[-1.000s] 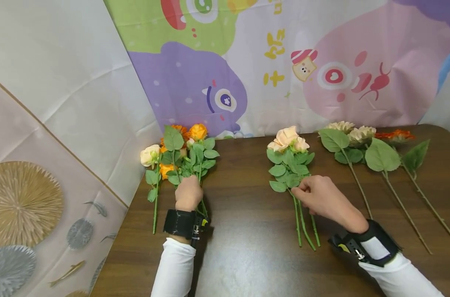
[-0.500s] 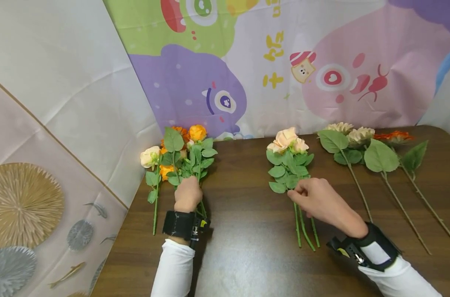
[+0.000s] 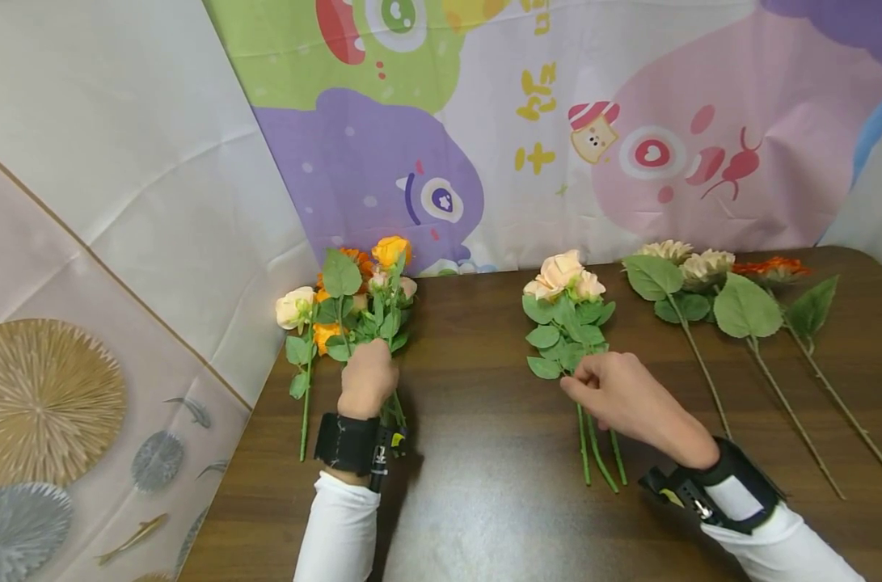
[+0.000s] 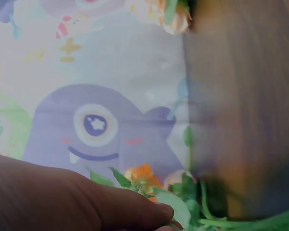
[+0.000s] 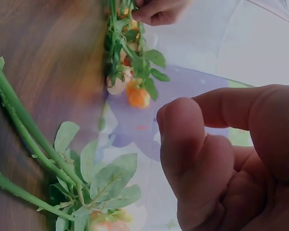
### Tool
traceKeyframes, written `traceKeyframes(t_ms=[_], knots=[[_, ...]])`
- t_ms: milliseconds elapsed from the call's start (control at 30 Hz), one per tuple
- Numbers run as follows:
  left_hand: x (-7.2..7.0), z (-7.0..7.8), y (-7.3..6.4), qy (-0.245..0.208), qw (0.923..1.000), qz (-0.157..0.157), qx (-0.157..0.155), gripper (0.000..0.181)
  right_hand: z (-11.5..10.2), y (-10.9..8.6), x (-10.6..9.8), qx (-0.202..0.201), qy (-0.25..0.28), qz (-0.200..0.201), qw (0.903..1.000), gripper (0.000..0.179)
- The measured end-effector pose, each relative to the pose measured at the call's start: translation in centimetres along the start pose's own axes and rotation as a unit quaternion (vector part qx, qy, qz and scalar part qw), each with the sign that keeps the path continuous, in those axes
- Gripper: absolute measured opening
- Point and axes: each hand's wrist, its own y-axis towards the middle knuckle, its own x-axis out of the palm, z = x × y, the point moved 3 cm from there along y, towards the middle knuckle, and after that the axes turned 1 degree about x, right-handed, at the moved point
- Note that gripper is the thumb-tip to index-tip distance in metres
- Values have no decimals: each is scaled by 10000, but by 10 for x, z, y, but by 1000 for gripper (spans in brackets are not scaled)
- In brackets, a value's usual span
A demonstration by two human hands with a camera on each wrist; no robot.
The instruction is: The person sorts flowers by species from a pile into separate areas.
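My left hand [image 3: 369, 378] grips the leafy stem of an orange rose [image 3: 391, 251] in the left-hand pile. In the left wrist view, the thumb [image 4: 130, 207] lies against green leaves [image 4: 176, 207], and the orange bloom [image 4: 142, 174] shows beyond it; the other fingers are mostly hidden. My right hand [image 3: 626, 400] hovers over the stems of a bunch of peach roses [image 3: 559, 273]. Its fingers are loosely curled with nothing between them, and in the right wrist view the peach bunch's stems [image 5: 26, 130] lie apart from the fingertips.
A pale yellow rose [image 3: 294, 307] lies at the far left beside other orange flowers [image 3: 326, 335]. On the right are cream flowers [image 3: 708, 265] and a rust-orange flower [image 3: 775, 267] on long stems. A cartoon-print cloth [image 3: 557, 194] hangs behind the brown table [image 3: 477, 453].
The orange rose in my left hand has shifted slightly up and turned, its leaves swinging inward and a pale bloom coming into sight beside it. My right hand has drifted slightly left and down.
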Motion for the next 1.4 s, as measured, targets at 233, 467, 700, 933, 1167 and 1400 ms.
traceKeyframes(t_ms=[233, 467, 700, 933, 1167, 1400], knots=[[-10, 14, -8, -179, 9998, 13, 130, 24, -1, -1, 2, 11, 63, -86, 9999, 26], [-19, 31, -17, -229, 9975, 252, 620, 19, -4, -2, 4, -182, 192, -145, 9995, 24], [-26, 51, -28, -431, 9901, 613, 1185, 20, -7, -3, 6, -380, 312, -153, 9987, 19], [-31, 73, -41, -1077, 9646, 1172, 2101, 18, -12, -5, 7, -596, 399, -61, 9974, 10], [-31, 100, -57, -1807, 9322, 1014, 2967, 15, -20, -8, 10, -908, 610, -10, 9940, 13], [-25, 122, -72, -2638, 8945, 221, 3603, 20, -31, -14, 13, -1045, 1318, -319, 9852, 25]])
